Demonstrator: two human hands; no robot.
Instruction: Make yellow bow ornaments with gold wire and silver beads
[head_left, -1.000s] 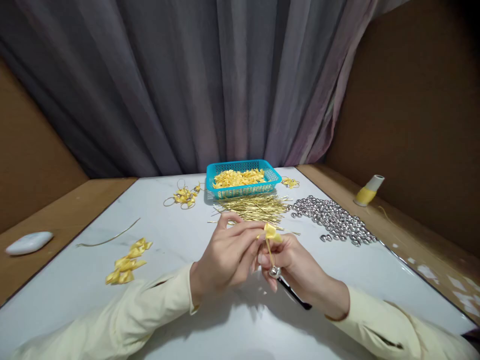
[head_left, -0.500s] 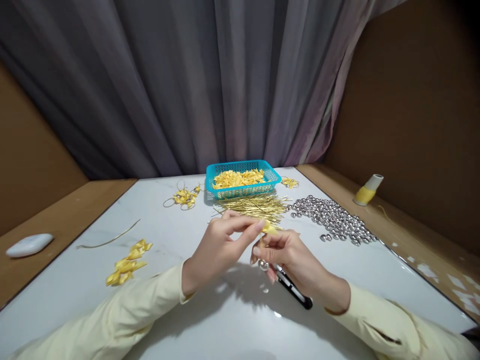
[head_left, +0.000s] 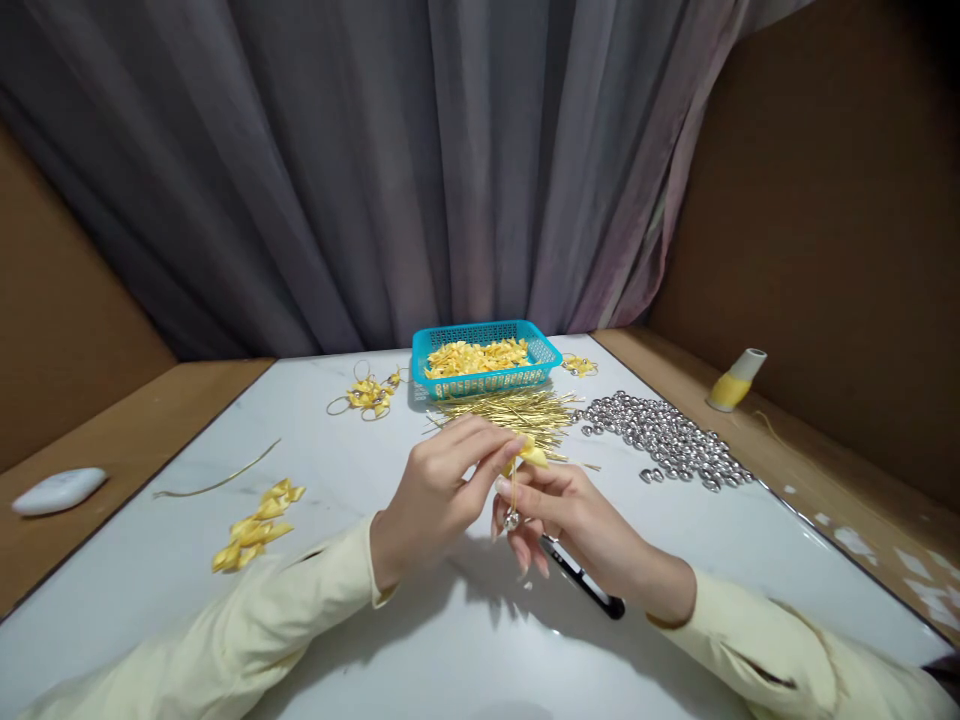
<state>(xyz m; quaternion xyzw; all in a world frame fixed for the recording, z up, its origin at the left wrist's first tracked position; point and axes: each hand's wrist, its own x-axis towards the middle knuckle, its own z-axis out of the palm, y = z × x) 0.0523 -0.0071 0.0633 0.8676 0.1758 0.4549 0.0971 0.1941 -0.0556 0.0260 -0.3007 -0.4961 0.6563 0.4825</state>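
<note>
Two hands, one left hand (head_left: 439, 490) and one right hand (head_left: 600, 520), are at one yellow bow (head_left: 532, 455). There is one blue basket (head_left: 487, 325), one spool (head_left: 735, 383), one white rounded object (head_left: 60, 490), one black-and-silver tool (head_left: 596, 590) and one lone gold strand (head_left: 225, 483). Looped bow clusters number two, left (head_left: 369, 395) and right (head_left: 579, 366). Basket bows (head_left: 472, 357), heaped gold strands (head_left: 525, 410) and piled silver beads (head_left: 667, 435) are too many to count.

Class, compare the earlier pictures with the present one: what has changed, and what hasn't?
The silver piece below the yellow bow moved left and slightly up in view; the bow shifted slightly left. The left hand still pinches the bow, the right hand stays close beneath. Nothing was visibly released. The blue basket stayed put.
</note>
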